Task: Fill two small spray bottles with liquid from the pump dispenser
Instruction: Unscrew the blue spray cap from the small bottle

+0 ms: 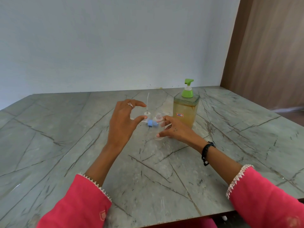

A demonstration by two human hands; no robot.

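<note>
Pump dispenser [185, 111] behind; right hand [172, 129] fingers grip clear bottle [159, 127]; left hand [124, 122] fingers spread.

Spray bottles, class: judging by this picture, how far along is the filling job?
Done: one clear bottle stands uncapped, its white sprayer with tube set upright on the table.
In hand: the right hand steadies that bottle; the left hand is open beside a blue cap.
Left: the bottle looks empty, and the pump dispenser is untouched, so no filling yet.

Green-topped amber pump dispenser [185, 111]
</note>
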